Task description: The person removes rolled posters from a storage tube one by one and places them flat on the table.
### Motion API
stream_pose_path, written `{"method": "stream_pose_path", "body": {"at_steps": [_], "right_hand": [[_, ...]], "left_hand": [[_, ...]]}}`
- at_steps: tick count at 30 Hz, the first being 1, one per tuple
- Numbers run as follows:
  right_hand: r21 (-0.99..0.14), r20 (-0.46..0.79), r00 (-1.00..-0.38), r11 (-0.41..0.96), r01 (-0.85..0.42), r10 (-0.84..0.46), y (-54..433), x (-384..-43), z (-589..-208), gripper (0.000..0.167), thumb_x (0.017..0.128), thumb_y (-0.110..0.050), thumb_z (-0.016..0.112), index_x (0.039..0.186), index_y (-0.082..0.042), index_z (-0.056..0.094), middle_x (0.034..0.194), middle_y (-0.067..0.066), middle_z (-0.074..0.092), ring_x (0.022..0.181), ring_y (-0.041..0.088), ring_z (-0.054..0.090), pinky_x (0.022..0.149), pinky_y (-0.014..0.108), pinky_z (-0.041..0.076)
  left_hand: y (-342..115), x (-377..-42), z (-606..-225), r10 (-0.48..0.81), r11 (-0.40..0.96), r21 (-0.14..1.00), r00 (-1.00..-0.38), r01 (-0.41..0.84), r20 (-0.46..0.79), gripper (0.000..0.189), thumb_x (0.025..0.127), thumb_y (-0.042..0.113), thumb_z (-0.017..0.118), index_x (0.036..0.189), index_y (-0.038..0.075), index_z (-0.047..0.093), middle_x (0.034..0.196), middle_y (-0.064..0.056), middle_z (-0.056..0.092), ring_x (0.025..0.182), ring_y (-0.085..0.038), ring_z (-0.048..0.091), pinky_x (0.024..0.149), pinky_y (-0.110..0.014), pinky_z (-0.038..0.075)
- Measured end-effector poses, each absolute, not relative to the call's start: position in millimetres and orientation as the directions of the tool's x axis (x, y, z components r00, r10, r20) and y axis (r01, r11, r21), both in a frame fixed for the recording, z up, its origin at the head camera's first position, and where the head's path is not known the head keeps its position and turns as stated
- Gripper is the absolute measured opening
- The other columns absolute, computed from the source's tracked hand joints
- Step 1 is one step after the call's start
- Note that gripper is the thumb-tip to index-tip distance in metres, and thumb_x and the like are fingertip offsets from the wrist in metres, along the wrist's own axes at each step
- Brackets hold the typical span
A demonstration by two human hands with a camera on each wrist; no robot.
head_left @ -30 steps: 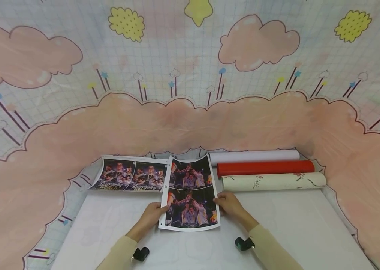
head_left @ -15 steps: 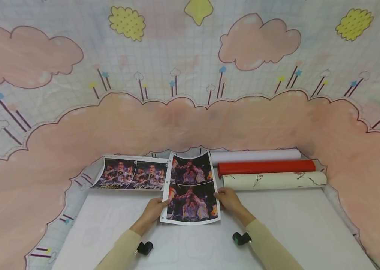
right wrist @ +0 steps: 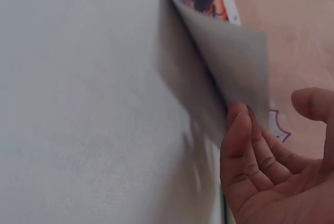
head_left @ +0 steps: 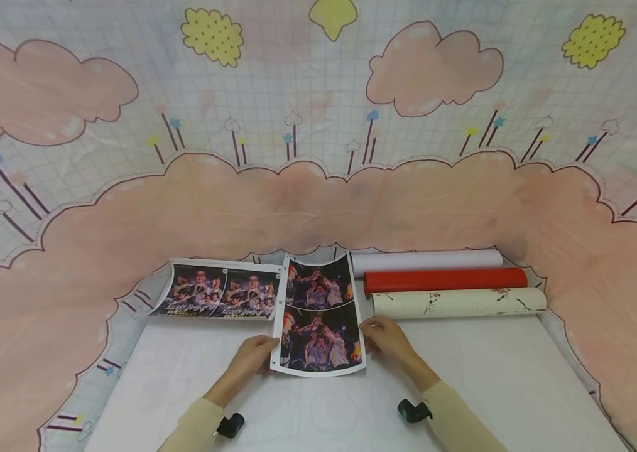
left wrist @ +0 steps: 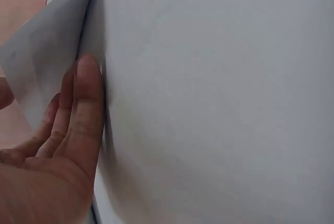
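Observation:
A printed photo sheet lies in the middle of the head view, with two like pictures one above the other and its edges bowed up. My left hand is at its lower left edge; in the left wrist view the fingers lie nearly straight under the raised sheet, the thumb apart. My right hand is at the lower right edge. Its fingertips touch the raised sheet's underside, while the thumb stands well away from the fingers in the right wrist view.
Another printed photo sheet lies to the left, partly overlapped by the middle one. Back right are a white roll, a red roll and a cream roll with blossoms. A cloud-patterned cloth rises behind the white table.
The sheet moved slightly away from the person, then settled. Both thumbs, earlier on top of the sheet, have drawn back off its face, and the hands have moved slightly outward.

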State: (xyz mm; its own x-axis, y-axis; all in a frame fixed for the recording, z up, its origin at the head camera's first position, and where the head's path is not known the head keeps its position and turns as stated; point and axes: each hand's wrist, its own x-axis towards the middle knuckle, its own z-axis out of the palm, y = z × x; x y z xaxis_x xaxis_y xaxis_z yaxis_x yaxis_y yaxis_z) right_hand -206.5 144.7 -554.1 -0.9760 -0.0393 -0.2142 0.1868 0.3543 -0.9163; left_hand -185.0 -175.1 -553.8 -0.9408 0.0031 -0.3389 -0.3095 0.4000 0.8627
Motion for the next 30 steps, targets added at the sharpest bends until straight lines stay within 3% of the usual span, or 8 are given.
{"method": "stream_pose_path", "body": {"at_steps": [7,14,25,30], "right_hand": [[-0.92,-0.186,-0.982,0.357,0.164,-0.028,152.6,-193.6,-540.6,0.018,0.096,-0.013,0.058,0.106,-0.002,0.067,0.085,0.012,0.072,0.069,0.019,0.067,0.058,0.031,0.055],[-0.937,-0.185,-0.983,0.305,0.17,-0.02,160.9,-177.6,-525.0,0.029,0.097,-0.017,0.06,0.12,-0.001,0.063,0.091,0.011,0.072,0.075,0.016,0.067,0.064,0.029,0.057],[-0.94,-0.066,-0.995,0.339,0.036,-0.076,185.3,-164.9,-501.7,0.025,0.099,-0.012,0.057,0.12,0.0,0.062,0.104,0.023,0.068,0.08,0.012,0.067,0.068,0.024,0.057],[-0.923,-0.014,-0.99,0.382,-0.04,-0.139,191.7,-169.3,-489.3,0.024,0.099,-0.016,0.058,0.119,-0.004,0.062,0.102,0.016,0.069,0.085,0.021,0.068,0.07,0.025,0.057]], "left_hand": [[-182.5,-168.8,-547.2,-0.072,0.413,0.864,-0.956,-0.289,-0.285,0.033,0.098,0.027,0.055,0.111,-0.002,0.066,0.091,-0.009,0.07,0.071,-0.016,0.066,0.062,-0.032,0.059],[-177.7,-151.5,-520.2,-0.076,0.479,0.865,-0.989,-0.151,-0.131,0.021,0.097,0.018,0.056,0.103,0.001,0.067,0.072,-0.007,0.066,0.062,-0.015,0.062,0.055,-0.027,0.053],[-161.1,-150.2,-492.2,0.014,0.4,0.917,-1.0,0.008,0.002,0.016,0.098,0.013,0.057,0.104,0.001,0.067,0.086,-0.013,0.068,0.073,-0.013,0.065,0.063,-0.023,0.057],[-150.7,-161.0,-478.7,0.057,0.373,0.925,-0.997,0.072,0.055,0.018,0.099,0.016,0.058,0.107,0.002,0.067,0.092,-0.015,0.069,0.075,-0.015,0.067,0.067,-0.031,0.059]]}}
